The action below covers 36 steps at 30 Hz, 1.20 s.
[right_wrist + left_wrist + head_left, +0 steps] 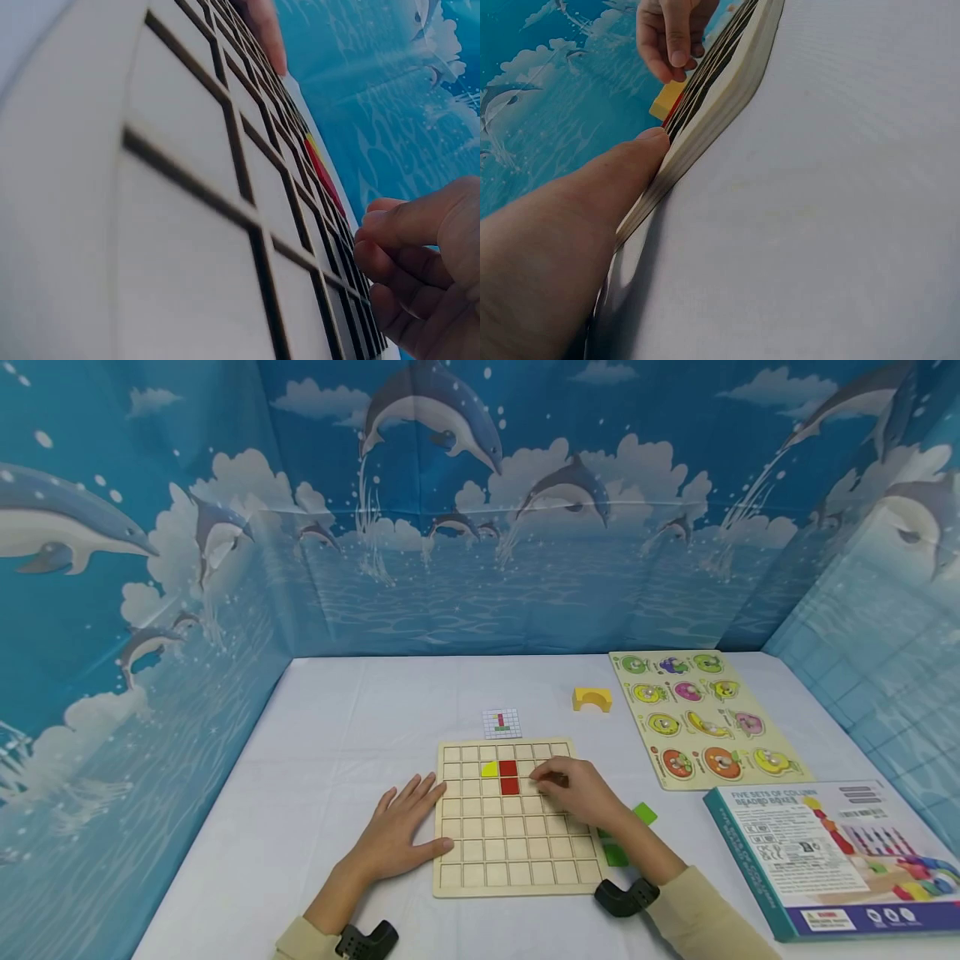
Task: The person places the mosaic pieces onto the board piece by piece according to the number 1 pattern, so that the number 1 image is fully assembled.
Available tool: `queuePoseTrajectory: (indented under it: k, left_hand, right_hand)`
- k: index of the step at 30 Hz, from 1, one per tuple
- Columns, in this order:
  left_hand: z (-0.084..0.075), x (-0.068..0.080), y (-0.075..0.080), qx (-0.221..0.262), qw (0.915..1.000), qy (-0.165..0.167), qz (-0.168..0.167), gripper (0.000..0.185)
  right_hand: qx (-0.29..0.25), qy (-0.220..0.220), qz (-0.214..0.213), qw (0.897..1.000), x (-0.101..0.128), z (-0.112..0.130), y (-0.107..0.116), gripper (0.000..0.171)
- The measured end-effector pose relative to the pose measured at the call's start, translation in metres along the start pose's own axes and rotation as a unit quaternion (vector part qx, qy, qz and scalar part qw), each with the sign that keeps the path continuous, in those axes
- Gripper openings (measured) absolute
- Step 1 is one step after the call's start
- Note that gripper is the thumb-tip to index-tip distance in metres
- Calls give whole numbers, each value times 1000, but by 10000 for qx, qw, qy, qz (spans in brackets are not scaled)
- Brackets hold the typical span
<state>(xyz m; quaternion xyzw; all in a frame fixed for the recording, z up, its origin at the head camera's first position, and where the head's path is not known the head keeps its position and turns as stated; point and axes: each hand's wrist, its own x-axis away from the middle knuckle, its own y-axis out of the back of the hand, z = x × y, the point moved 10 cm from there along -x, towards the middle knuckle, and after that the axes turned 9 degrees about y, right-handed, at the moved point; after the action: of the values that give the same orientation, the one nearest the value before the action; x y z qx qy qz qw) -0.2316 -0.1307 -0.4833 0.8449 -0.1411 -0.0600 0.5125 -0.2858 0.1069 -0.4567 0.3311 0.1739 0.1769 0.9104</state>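
White tabletop, pale wooden grid board point(517, 852)

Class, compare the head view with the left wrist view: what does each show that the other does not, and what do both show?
Only the head view shows the pattern card, yellow arch block, fruit puzzle, box and green pieces.

Only the left wrist view shows the grid board edge-on.

Both show the board, the left hand against its edge, the right hand, and the red and yellow pieces.

Cream sleeves point(693, 914) on both arms; black, seemingly plastic, camera mounts point(626, 897) at the wrists.
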Motion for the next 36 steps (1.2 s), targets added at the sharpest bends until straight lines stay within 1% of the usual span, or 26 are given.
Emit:
queuePoseTrajectory:
  k: [4, 7, 13, 20, 25, 30, 36]
  left_hand:
    - [1, 0, -1, -3, 10000, 3, 13, 86]
    - [1, 0, -1, -51, 10000, 13, 18, 86]
    - [1, 0, -1, 19, 10000, -4, 41, 86]
    - [1, 0, 0, 34, 10000, -4, 49, 85]
    - [2, 0, 0, 15, 10000, -8, 52, 86]
    - [3, -1, -1, -4, 10000, -6, 72, 85]
    - [3, -2, 1, 16, 10000, -5, 88, 85]
  right_hand:
    - [-2, -57, -57, 10000, 5, -5, 6, 9]
    - [-7, -35, -112, 9999, 8, -7, 11, 8]
    - [-16, 52, -245, 9997, 14, -9, 22, 9]
    - [-192, -193, -238, 9993, 22, -16, 32, 10]
    - [1, -231, -330, 9992, 28, -20, 40, 10]
    - [201, -395, -444, 9980, 36, -27, 50, 10]
    - [272, -557, -481, 9969, 46, -35, 58, 10]
